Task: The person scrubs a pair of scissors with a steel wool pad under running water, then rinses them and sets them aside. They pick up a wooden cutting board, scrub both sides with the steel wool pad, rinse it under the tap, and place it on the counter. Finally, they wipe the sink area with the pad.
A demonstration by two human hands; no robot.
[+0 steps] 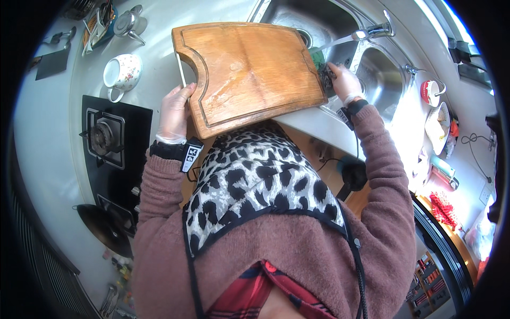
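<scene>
A large wooden cutting board (255, 71) with a juice groove spans the counter and the left part of the steel sink, its face wet. My left hand (177, 105), in a clear glove, grips its left edge near the curved handle cutout. My right hand (346, 81), also gloved, is at the board's right end over the sink, holding a dark metal scouring pad (326, 76). Beside the pad, partly behind the board, lies a green object (317, 58) I cannot identify. Water runs from the chrome faucet (370, 32) towards the board's right end.
A flowered enamel mug (126, 71) and a steel kettle (129, 24) stand on the left counter, near a black gas hob (119, 139). A wok (104, 229) is lower left. Right of the second sink basin (378, 75) are a red container (430, 92) and a white dish (438, 127).
</scene>
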